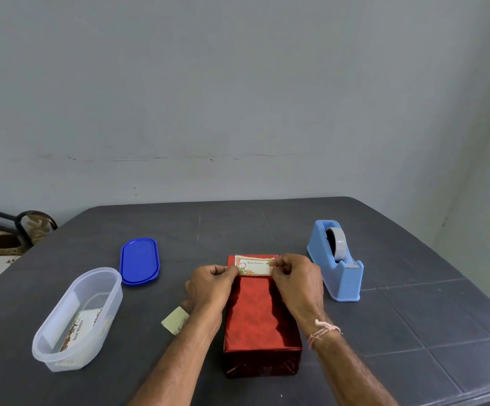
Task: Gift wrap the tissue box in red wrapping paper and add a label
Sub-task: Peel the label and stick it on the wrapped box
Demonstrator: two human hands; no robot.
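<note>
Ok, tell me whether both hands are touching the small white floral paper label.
Touching. The head view shows the left hand and right hand each pinching one end of the small white floral paper label over the red foil-wrapped box.

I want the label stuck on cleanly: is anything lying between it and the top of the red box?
Nothing visible does. The left hand and right hand pinch the label by its ends at the far end of the red wrapped box, whose top is bare paper.
</note>
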